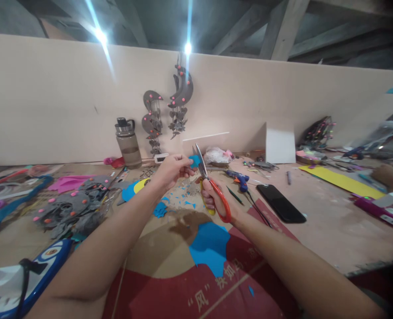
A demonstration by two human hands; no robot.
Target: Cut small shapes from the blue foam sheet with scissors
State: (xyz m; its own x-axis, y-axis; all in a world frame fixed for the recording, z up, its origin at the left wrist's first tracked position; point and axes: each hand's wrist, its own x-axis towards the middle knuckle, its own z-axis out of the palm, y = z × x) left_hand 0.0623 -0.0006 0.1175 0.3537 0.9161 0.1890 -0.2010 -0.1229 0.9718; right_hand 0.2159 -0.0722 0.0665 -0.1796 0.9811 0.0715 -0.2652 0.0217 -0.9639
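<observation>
My left hand point(175, 170) pinches a small piece of blue felt point(194, 161) between thumb and fingers. My right hand point(215, 197) is wrapped round the orange and yellow handles of a pair of scissors point(223, 204), whose blades point up and away beside the blue piece. The blades look slightly apart; whether they touch the felt I cannot tell. Below my hands a larger blue felt sheet point(209, 248) with cut edges lies on a red and brown cardboard point(156, 292). A little stack of blue cut shapes point(160, 209) and scattered blue scraps point(190, 204) lie under my left hand.
A glue gun point(239, 179), a dark green pencil point(235, 195) and a black phone point(280, 203) lie to the right. Grey felt pieces with pink dots point(63, 208) heap at left. A water bottle point(129, 144) stands by the wall. Another person's hand point(389, 180) is at far right.
</observation>
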